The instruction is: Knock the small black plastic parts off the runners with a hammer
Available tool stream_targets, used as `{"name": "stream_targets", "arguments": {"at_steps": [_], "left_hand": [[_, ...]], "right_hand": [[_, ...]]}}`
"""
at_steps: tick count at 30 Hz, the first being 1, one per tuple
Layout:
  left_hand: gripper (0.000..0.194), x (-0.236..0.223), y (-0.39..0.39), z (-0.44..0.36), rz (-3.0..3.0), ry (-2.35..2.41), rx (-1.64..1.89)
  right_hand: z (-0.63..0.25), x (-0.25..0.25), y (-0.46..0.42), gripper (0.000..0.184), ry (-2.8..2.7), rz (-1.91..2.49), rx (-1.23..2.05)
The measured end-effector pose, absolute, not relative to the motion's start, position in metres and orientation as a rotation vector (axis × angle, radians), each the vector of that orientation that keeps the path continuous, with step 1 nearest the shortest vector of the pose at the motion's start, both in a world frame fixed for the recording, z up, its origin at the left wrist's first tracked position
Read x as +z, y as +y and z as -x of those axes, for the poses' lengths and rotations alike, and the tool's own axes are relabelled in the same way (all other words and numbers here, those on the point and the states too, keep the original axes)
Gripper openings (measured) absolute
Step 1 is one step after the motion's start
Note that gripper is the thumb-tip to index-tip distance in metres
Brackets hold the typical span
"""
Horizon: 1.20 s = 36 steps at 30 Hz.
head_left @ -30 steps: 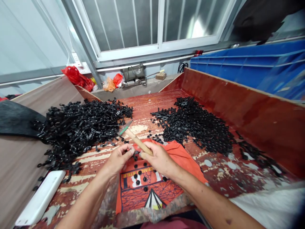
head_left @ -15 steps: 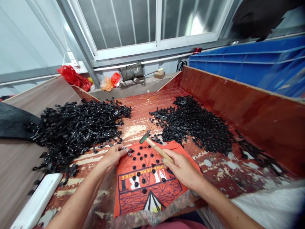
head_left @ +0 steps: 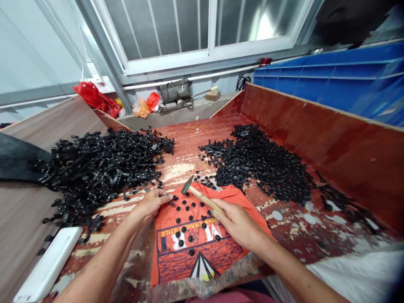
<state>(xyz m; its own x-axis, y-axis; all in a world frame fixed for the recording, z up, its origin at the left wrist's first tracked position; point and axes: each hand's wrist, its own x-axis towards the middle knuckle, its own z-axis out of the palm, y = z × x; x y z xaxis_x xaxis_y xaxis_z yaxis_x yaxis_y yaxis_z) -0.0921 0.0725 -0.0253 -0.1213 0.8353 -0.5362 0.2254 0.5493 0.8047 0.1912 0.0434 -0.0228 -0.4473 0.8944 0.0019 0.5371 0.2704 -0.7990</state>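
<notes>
My right hand (head_left: 232, 214) is wrapped round the wooden handle of a hammer (head_left: 202, 196). Its dark head with a green patch is just above the orange cloth (head_left: 176, 265), to the right of my left fingers. My left hand (head_left: 154, 203) pinches a small black part (head_left: 173, 198) at the cloth's upper left edge; most of it is hidden by the fingers. Several small round black pieces (head_left: 191, 238) stand spread over the cloth, which bears printed letters and a dark line pattern.
A large heap of black parts (head_left: 104, 164) lies on the left, another heap (head_left: 265, 164) on the right. A white bar-shaped object (head_left: 50, 263) rests at the lower left. Reddish wooden boards (head_left: 315, 126) wall the right side, with a blue crate (head_left: 331, 80) behind.
The hammer's head has come down and left, nearer my left fingers. My left hand has shifted slightly, and less of the small part shows.
</notes>
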Motion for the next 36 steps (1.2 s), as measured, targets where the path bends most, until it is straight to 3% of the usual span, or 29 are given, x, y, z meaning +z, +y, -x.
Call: {"name": "stream_targets", "arguments": {"at_steps": [8, 14, 32, 36], "left_hand": [[0.044, -0.023, 0.074, 0.096, -0.914, 1.602, 0.606], [0.05, -0.03, 0.077, 0.101, -0.929, 1.601, 0.579], [0.049, -0.02, 0.067, 0.099, -0.933, 1.562, 0.628], [0.05, -0.009, 0.055, 0.098, -0.894, 1.489, 0.768]], "right_hand": [[-0.179, 0.003, 0.053, 0.053, -2.382, 1.225, 0.761], [-0.171, 0.004, 0.051, 0.057, -2.279, 1.206, 0.621], [-0.157, -0.002, 0.056, 0.051, -2.542, 1.34, 0.506], [-0.16, 0.001, 0.058, 0.05, -2.366, 1.23, 0.677]]}}
